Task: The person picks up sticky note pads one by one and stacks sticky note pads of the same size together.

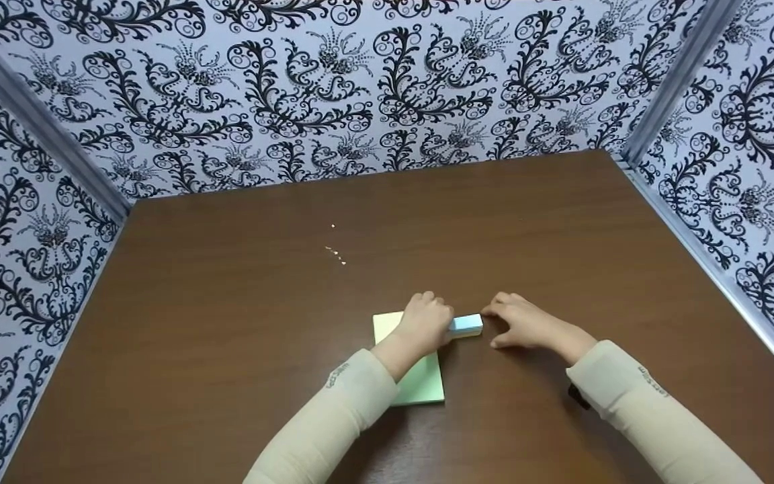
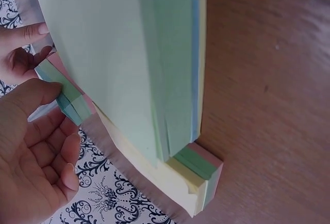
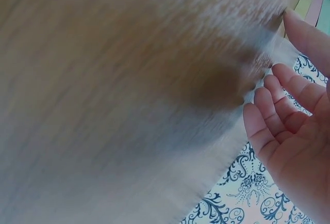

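Note:
My left hand point(image 1: 422, 326) pinches a small paper block point(image 1: 466, 325) with a light blue top. In the left wrist view, the thumb of that hand point(image 2: 31, 146) lies on the green side of the block point(image 2: 66, 92). Beside it is a larger stack of coloured paper point(image 1: 420, 384), green on top, with blue and yellow edges. A yellow block point(image 2: 160, 182) with green and pink layers shows by the stack's end. My right hand point(image 1: 528, 323), its fingers spread and slightly bent, is by the block's right end; contact cannot be made out.
A brown wooden table point(image 1: 239, 282) carries everything. Small white specks point(image 1: 336, 253) lie on it farther back. Patterned walls point(image 1: 360, 87) border the back and both sides. A small dark object point(image 1: 578, 396) shows beneath the right sleeve.

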{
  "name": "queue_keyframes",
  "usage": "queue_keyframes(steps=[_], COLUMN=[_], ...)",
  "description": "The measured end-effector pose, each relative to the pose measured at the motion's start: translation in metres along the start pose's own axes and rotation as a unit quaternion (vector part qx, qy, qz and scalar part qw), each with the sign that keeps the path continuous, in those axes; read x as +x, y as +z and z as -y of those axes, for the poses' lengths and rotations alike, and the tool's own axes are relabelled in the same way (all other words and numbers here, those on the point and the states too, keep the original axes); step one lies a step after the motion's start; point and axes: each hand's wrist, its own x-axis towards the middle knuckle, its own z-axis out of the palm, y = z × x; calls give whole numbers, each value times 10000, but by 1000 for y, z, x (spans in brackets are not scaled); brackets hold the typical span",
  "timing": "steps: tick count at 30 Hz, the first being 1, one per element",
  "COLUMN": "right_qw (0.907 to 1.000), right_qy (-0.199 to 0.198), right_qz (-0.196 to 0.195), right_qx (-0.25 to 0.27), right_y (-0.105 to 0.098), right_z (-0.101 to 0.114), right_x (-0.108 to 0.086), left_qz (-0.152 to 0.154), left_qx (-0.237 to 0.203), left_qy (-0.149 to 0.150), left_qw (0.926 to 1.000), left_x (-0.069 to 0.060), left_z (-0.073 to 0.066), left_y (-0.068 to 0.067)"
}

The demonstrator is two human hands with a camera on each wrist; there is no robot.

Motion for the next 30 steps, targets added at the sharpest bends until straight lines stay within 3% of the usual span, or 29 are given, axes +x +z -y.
queue_keyframes(steps=[14, 20, 30], right_qw=[10000, 9999, 9996], right_qy=[20, -14, -259], right_qz=[-22, -61, -80], right_qx=[-27, -100, 9], right_y=[-1, -1, -3], right_z=[1, 2, 4], right_x=[-1, -1, -1], left_qz=[7, -165, -120], left_qx=[0, 6, -14], left_qy=[-26, -10, -41], left_qw=[10000, 9999, 9999], left_x=[0, -1, 0], left_z=[-2, -2, -2], left_y=[-1, 1, 1])
